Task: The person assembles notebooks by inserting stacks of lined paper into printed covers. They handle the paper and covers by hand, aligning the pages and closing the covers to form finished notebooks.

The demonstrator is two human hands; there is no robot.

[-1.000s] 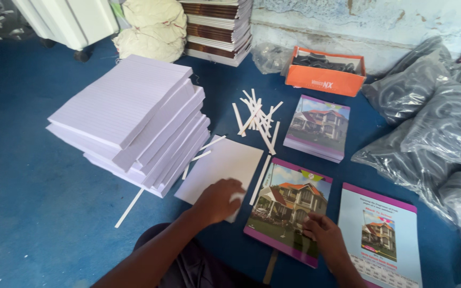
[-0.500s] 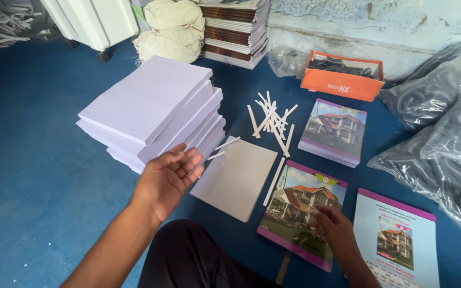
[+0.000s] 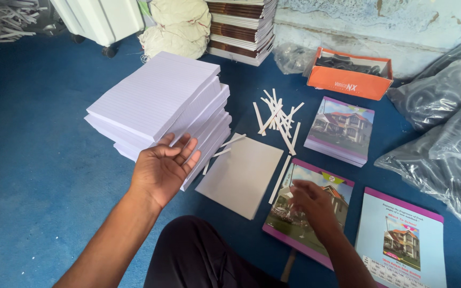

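In the head view, the left hand [image 3: 162, 168] is now hovering palm-up with its fingers [image 3: 185, 151] spread and holding nothing, right at the near corner of the tall stack of ruled paper [image 3: 158, 101] on the blue floor [image 3: 38, 176]; a second ago that hand was pressing flat on the loose grey sheet [image 3: 241, 173], and half a second ago it was already lifting toward the stack, so it has left the sheet and is closing in on the paper pile. The grey sheet is lying where it was, just beside the stack's lower edge, with a few white strips [image 3: 276, 117] scattered beyond it and one long strip along its right side. The right hand [image 3: 308, 205] is blurring with motion over the printed cover [image 3: 308, 210] with the house picture; it has stayed on that cover throughout, and whether its fingers are pinching the cover or only resting on it I cannot tell. Judging from this shift, the sheet seems set in place and the left hand looks ready to take a block of ruled paper off the stack. Further right are lying a small pile of covers [image 3: 342, 130], another cover [image 3: 401, 240], an orange box [image 3: 348, 80] and grey plastic bags [image 3: 444, 122].
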